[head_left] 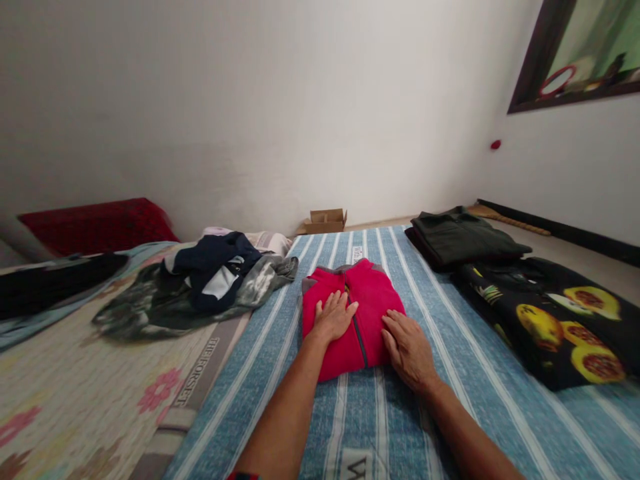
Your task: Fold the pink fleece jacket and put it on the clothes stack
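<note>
A bright pink zip-up jacket (pixel 373 290) with grey collar trim and a dark zipper lies folded into a compact block on the blue striped bedding (pixel 270 393). My left hand (pixel 336 316) rests flat on its front, just left of the zipper, fingers stretched out. At the jacket's right edge my right hand (pixel 407 347) lies with its fingertips on the fabric and its fingers extended. Neither hand grips the cloth.
To the right lie folded dark green clothes (pixel 463 237) and a black fruit-print garment (pixel 555 327). On the left, a navy garment (pixel 220 267) tops a crumpled camouflage-like one (pixel 145 307) on a floral cover (pixel 100 393). A cardboard box (pixel 326 221) stands by the wall.
</note>
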The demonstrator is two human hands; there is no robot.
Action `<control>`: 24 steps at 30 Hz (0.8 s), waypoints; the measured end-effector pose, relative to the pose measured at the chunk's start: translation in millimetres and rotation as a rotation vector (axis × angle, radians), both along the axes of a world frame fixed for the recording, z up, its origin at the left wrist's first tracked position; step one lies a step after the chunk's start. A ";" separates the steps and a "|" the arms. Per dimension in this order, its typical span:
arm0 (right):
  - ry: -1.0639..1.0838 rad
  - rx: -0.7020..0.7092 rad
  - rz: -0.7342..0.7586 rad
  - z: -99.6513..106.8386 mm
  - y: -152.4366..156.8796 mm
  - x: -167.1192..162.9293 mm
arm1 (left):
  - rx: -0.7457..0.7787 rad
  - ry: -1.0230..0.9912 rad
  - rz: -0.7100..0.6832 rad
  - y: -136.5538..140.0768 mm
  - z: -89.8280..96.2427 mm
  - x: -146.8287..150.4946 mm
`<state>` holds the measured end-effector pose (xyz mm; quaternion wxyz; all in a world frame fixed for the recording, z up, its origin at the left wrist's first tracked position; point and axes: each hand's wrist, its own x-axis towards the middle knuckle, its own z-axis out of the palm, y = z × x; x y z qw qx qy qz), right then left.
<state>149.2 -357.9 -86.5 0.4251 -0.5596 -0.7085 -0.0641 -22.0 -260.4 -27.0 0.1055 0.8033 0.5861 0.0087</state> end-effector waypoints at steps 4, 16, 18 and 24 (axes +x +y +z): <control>0.009 0.041 -0.006 -3.5 0.9 -0.2 | 0.030 -0.002 -0.009 1.0 0.5 -1.2; 0.043 0.090 -0.011 -10.1 2.4 -2.6 | 0.311 -0.038 -0.031 -73.4 14.6 5.1; 0.050 0.090 -0.009 -10.0 2.6 -3.0 | 0.277 -0.012 -0.002 -78.9 10.5 5.6; 0.044 0.084 -0.039 -2.4 1.9 -6.0 | 0.237 0.035 -0.003 -69.6 1.6 3.0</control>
